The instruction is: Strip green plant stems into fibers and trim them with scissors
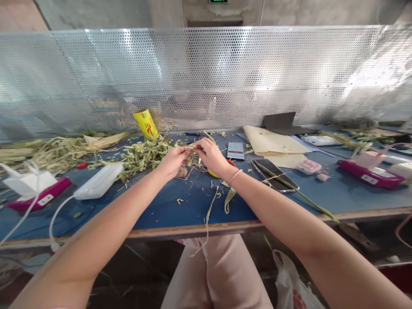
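Both hands meet over the middle of the blue table, fingertips nearly touching. My left hand (175, 161) is closed in a pinch on thin, pale plant strands. My right hand (209, 155) pinches at the same strands from the other side; the exact piece is small. Beside and behind my left hand lies a pile of dried green leaves and stems (141, 156). A small brown ball of twine (182, 172) sits just below the hands. Partly hidden behind my right wrist is a round yellow and red object (213, 173).
A yellow tube (146, 124) stands tilted behind the pile. A white power bank (99, 181) and a purple power strip (43, 197) lie left. To the right are a phone (276, 175), a pink case (309, 166) and another purple strip (370, 175). A perforated metal screen (206, 77) rises behind.
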### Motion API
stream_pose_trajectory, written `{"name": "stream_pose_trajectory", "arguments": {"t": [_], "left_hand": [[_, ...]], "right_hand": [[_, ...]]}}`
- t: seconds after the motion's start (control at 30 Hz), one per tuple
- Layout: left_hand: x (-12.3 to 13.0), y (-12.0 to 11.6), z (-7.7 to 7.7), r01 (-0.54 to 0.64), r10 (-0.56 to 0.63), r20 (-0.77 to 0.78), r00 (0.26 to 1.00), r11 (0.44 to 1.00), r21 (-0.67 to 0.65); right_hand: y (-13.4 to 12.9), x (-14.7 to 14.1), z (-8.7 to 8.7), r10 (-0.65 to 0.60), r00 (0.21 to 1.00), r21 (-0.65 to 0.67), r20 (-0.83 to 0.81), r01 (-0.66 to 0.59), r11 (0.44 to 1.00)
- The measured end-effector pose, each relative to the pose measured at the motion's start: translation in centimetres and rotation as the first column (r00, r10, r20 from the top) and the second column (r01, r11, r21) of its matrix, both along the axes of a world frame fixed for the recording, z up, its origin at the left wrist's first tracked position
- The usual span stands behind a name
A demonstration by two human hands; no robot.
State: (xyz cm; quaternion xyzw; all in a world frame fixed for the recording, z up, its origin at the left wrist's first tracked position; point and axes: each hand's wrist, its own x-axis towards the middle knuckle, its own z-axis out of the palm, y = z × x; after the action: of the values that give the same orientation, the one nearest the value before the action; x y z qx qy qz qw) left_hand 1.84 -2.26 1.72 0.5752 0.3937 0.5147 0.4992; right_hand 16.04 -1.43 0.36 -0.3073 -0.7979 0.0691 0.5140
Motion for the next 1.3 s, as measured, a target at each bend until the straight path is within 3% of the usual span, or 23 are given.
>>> {"name": "stream_pose_trajectory", "arguments": {"t": [0.13,0.43,0.57,0.97,1.3], "left_hand": [[0.09,-0.29,0.34,0.000,0.006,0.072,0.997,0.996,-0.087],[0.03,0.16,-0.30,-0.061,0.062,0.031,0.998,0.998,-0.012],[0.21,0.16,-0.42,-0.065,0.067,0.038,0.997,0.997,-0.036],[0.27,-0.10,-0.26,-0.070,0.097,0.114,0.989,0.973,-0.220],[0.47,-0.27,-0.24,-0.056,0.062,0.071,0.996,0.996,-0.075]], "right_hand": [[0.13,0.61,0.13,0.018,0.998,0.030,0.063,-0.020,0.999],[0.38,0.34,-0.14,0.039,0.999,-0.026,0.024,-0.038,0.999],[0.52,0.26,-0.31,0.027,0.999,-0.022,0.043,-0.026,0.999],[0.15,0.52,-0.15,0.018,0.983,0.133,0.180,-0.042,0.990],[0.47,0.39,-0.25,0.055,0.997,0.040,0.049,-0.057,0.998]]}}
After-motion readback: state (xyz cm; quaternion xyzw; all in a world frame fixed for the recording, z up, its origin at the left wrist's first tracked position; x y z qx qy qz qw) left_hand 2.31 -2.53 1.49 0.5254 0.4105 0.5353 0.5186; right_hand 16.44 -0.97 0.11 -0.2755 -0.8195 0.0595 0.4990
